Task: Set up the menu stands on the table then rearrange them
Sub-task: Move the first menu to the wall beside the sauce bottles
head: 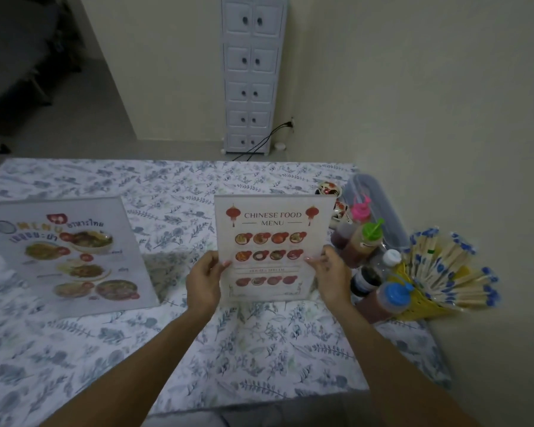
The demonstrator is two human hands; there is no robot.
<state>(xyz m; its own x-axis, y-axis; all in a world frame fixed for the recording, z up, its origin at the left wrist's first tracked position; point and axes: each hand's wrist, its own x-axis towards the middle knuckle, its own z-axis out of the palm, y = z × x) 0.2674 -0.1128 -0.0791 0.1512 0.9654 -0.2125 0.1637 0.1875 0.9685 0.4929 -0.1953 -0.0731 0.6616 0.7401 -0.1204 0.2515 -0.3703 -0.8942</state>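
At the middle of the worktop, which is covered by a cloth printed with blue leaves, both hands grip an upright Chinese food menu stand. The left hand is closed on the stand's left edge, with the thumb laid over the front of the sheet, and the right hand is closed on the right edge in the same way, fingertips on the front. The stand faces the person and is roughly upright; its bottom edge is at the cloth, though whether it rests on it or is held just above cannot be told. To the left, well apart, a second menu stand with Thai lettering and pictures of dishes stands tilted back on the cloth. To the right of the held stand, sauce bottles with pink, green, white and blue caps are crowded together near the worktop's right edge, and just beside them a yellow basket holds wrapped chopsticks fanned outward. Beyond the worktop, a tall white drawer cabinet stands against the wall.
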